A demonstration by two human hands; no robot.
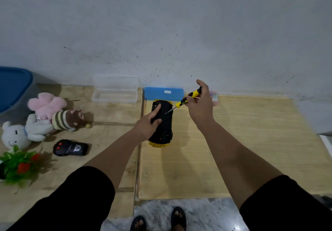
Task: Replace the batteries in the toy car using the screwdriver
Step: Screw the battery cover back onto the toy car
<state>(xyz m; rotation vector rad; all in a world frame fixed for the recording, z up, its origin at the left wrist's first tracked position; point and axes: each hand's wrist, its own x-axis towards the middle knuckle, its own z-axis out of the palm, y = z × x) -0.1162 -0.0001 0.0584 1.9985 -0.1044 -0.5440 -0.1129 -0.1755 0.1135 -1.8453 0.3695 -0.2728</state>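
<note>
The toy car point(164, 130) lies upside down on the wooden board, black underside up, yellow body showing at both ends. My left hand point(147, 124) rests on its left half, fingers spread along the underside and pressing it down. My right hand point(199, 103) holds a yellow and black screwdriver point(186, 99) by the handle, tilted down to the left. The thin metal tip touches the car's underside near its far right part. No batteries are in sight.
A blue flat case point(164, 93) and an open clear plastic box point(115, 92) sit against the wall behind the car. A black remote control point(70, 147), plush toys point(46, 115), a fake plant point(18, 166) and a blue-lidded bin point(12, 89) lie to the left.
</note>
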